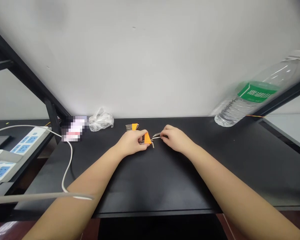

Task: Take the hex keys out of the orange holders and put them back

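My left hand (132, 142) is closed around an orange holder (147, 138) with several metal hex keys stuck in it, just above the black table (150, 180). My right hand (175, 137) pinches thin metal hex keys (156, 135) next to the holder, fingertips almost touching the left hand. A second orange holder (133, 127) with hex keys lies on the table just behind my left hand, near the wall.
A crumpled clear plastic bag (101, 119) sits at the back by the wall beside a blurred pink-white item (74, 129). A large water bottle (255, 93) with a green label stands at the right. A white power strip (12, 151) and cable (67, 166) lie left.
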`<act>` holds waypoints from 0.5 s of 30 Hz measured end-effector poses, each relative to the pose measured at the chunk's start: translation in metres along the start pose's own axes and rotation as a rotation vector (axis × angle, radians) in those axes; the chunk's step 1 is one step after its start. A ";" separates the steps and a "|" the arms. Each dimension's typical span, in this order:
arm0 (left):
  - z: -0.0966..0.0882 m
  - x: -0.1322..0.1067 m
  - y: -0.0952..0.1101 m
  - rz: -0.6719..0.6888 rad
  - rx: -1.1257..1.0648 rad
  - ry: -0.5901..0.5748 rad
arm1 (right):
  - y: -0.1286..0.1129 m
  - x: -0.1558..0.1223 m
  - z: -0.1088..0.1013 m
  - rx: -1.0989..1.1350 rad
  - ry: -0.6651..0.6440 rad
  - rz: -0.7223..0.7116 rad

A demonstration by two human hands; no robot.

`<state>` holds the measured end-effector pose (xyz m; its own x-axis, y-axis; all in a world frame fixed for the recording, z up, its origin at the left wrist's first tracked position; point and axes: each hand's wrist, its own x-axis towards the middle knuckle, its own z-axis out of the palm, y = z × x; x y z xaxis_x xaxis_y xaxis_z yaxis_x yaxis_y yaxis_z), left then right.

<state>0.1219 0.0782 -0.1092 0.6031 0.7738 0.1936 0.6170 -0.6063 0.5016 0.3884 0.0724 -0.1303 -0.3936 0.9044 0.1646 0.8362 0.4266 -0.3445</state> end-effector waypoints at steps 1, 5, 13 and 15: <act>0.000 0.000 0.000 0.003 -0.002 0.000 | -0.003 0.000 -0.001 -0.036 -0.024 0.009; 0.001 0.000 -0.001 0.011 -0.008 0.000 | -0.016 -0.002 -0.006 -0.142 -0.115 0.065; 0.001 0.000 -0.001 0.002 -0.039 0.002 | -0.025 -0.006 -0.017 0.130 -0.069 -0.139; 0.000 0.000 -0.001 0.007 -0.047 0.009 | -0.024 -0.007 -0.017 0.129 -0.039 -0.199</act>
<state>0.1215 0.0781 -0.1099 0.6024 0.7715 0.2046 0.5883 -0.6024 0.5394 0.3774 0.0557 -0.1069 -0.5623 0.8009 0.2059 0.6861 0.5909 -0.4245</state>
